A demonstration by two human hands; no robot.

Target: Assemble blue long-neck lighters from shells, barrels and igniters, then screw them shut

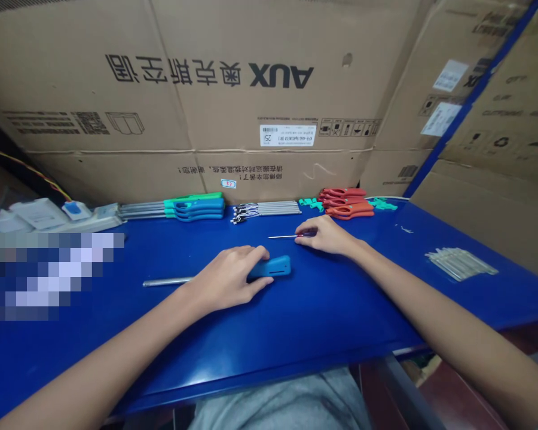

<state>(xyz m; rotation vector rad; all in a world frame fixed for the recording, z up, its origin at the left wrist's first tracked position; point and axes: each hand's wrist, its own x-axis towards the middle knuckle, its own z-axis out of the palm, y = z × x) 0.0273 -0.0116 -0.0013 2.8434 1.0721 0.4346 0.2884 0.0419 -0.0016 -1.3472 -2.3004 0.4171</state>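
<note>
My left hand [233, 278] is closed round the handle of a blue stick lighter [278, 266], which lies on the blue table with its metal tube pointing left. Thumb and fingers rest on opposite sides of the handle. Farther back and to the right, my right hand [327, 235] pinches a small screwdriver [281, 237] just above the table. Its thin metal shaft points left, and a bit of dark red handle shows between the fingers; the rest is hidden.
Along the back lie stacked blue lighters [201, 209], metal tubes with wires [269, 208], orange-red handle shells [349, 209] and small green parts [311, 203]. Clear narrow pieces [461, 263] lie at right. A power strip [94, 222] with adapters sits at left. Cardboard [233, 119] walls the back.
</note>
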